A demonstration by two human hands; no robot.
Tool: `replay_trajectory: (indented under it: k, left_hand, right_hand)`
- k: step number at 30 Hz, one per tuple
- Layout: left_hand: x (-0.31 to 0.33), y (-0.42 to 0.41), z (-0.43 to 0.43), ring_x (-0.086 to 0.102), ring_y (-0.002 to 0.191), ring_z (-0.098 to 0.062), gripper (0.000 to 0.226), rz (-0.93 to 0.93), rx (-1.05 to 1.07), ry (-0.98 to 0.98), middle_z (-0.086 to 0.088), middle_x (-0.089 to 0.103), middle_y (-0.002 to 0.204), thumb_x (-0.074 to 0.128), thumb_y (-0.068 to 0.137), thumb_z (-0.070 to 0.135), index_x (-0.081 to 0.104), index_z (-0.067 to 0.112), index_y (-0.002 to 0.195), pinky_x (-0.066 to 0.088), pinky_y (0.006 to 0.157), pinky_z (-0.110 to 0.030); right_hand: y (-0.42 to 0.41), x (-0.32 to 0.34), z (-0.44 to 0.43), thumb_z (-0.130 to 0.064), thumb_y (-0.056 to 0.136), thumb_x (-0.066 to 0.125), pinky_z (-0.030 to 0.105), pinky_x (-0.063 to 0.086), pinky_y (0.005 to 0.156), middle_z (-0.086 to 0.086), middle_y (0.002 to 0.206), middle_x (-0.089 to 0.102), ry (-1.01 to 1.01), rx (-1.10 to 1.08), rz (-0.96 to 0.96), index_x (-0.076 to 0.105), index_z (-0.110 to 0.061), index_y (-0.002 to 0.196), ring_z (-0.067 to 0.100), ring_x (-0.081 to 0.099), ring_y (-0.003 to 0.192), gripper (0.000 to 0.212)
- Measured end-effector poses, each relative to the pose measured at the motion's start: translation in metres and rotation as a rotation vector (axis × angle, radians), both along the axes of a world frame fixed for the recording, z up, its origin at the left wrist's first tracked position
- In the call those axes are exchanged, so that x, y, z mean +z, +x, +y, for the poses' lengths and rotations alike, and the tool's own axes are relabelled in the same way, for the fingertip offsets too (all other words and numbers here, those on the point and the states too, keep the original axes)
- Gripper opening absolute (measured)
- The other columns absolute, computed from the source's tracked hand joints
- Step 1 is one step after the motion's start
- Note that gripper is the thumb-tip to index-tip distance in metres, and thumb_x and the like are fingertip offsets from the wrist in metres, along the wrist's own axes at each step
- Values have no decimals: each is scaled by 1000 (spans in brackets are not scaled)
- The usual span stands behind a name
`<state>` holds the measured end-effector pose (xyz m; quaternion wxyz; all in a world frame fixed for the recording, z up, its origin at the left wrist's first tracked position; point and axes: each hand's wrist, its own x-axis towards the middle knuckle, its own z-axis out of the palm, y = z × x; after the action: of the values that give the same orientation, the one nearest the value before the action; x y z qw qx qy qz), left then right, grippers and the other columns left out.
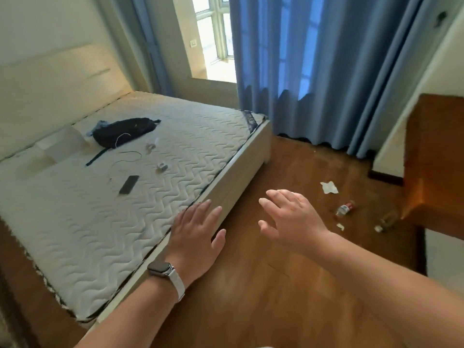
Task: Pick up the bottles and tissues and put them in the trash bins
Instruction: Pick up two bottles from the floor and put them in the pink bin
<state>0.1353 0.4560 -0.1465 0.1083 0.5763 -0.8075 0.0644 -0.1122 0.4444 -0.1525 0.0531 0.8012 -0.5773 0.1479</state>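
Two hands raised over the floor point(263, 285), both spread flat and empty: left hand point(194, 237) near the bed point(226, 187) edge, right hand point(293, 219) beside it, fingers point(270, 204) released, grasping nothing.

Task items, far right on the floor, well apart from both hands:
- Tissue point(329, 187), flat, farthest.
- Bottle point(345, 209), red label, lying on its side.
- Second bottle point(385, 222), clear, lying close to the cabinet point(431, 156) base.
- Scrap point(340, 226), small and white, between the two bottles; probably tissue.

No trash bins in view; location cannot be told.

Likely faults from here:
- Bottles on their sides, likely to roll on smooth wood if nudged; the clear one may roll under the cabinet overhang.
- Clear bottle low in contrast against the floor, easily missed.
- Tissue and scrap thin and flat; a pinch may slide over them or tear them.
- Cap state of either bottle not discernible; possible spill if lifted mouth down.

Edges and room:
- Bed frame along the left, its corner projecting at the far end.
- Cabinet corner on the right, overhanging the clear bottle; risk of a knock when bending.
- Curtain point(339, 71) hem touching the floor at the far side.
- Wide bare lane of floor between bed and cabinet, open for the approach.
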Motion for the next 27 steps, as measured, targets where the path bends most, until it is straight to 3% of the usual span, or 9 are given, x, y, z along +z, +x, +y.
replay_trajectory:
  k: [7,13,22,27]
  left_hand:
    - [-9,-76,-57,44,134,-25,55,0,-218,53,-3,52,142,37,90,51,55,25,135,36,109,-48]
    - [-31,-129,-119,47,132,-25,51,36,-395,69,-3,54,141,42,90,50,56,24,132,37,108,-47]
    - [-56,-189,-253,49,131,-28,45,139,-553,94,-4,55,139,61,89,40,56,23,131,42,104,-51]
    - [-71,-210,-333,50,130,-29,48,143,-608,130,-4,56,138,65,87,39,56,22,131,44,103,-51]
  right_hand:
    - [-78,-22,7,-53,83,45,43,49,91,7,121,64,55,-269,2,67,-18,115,26,60,110,52]
    - [-125,-36,-6,-53,87,49,43,47,96,6,126,61,125,-464,29,64,-20,121,25,58,116,49]
    - [-171,-37,-84,-53,83,49,43,51,91,6,121,65,273,-678,135,68,-19,116,25,62,111,51]
    - [-196,-37,-152,-54,86,47,42,47,96,5,128,62,346,-711,183,64,-21,122,25,58,117,52]
